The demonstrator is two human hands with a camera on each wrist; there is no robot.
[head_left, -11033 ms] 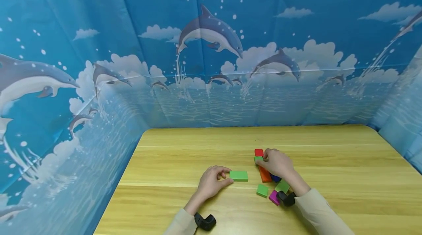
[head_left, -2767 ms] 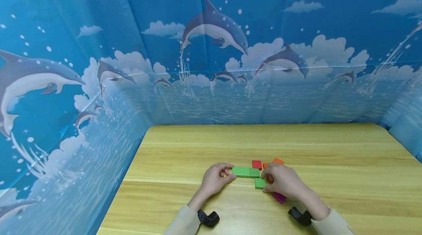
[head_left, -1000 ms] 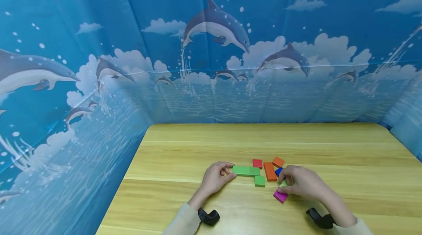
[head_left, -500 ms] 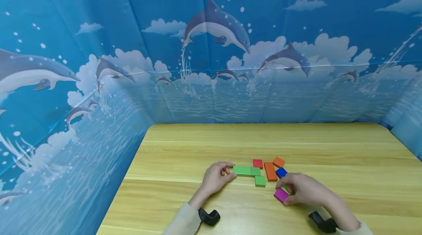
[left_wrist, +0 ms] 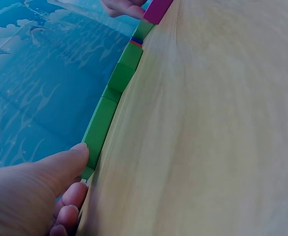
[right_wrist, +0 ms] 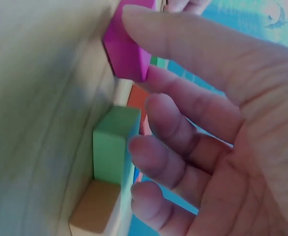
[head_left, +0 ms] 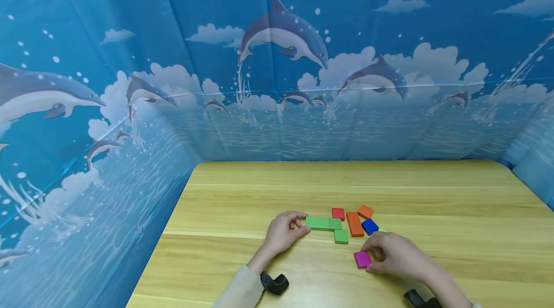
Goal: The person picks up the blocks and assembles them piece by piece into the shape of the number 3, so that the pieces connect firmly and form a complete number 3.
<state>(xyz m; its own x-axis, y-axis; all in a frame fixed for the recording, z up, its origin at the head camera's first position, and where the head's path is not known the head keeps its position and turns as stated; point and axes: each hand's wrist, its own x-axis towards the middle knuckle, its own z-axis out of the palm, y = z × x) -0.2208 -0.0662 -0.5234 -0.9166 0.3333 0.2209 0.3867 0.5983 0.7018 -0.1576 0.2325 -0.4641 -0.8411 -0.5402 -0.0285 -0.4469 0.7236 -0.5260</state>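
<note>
One magenta square block [head_left: 361, 259] is getting pinched by the right hand [head_left: 393, 256] way off from the far edge of the bench [head_left: 242, 185], and the left hand [head_left: 283, 232] is pinching a long green block [head_left: 318, 223], lying a bit closer.

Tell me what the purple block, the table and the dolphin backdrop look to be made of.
Purple block: painted wood or plastic, smooth; even colour, crisp edges, no visible grain.
Table: wood or wood-look laminate, slightly glossy; grain stripes, soft sheen near the front.
Dolphin backdrop: probably thin printed fabric or plastic sheet; fold creases, faint shine.
</note>
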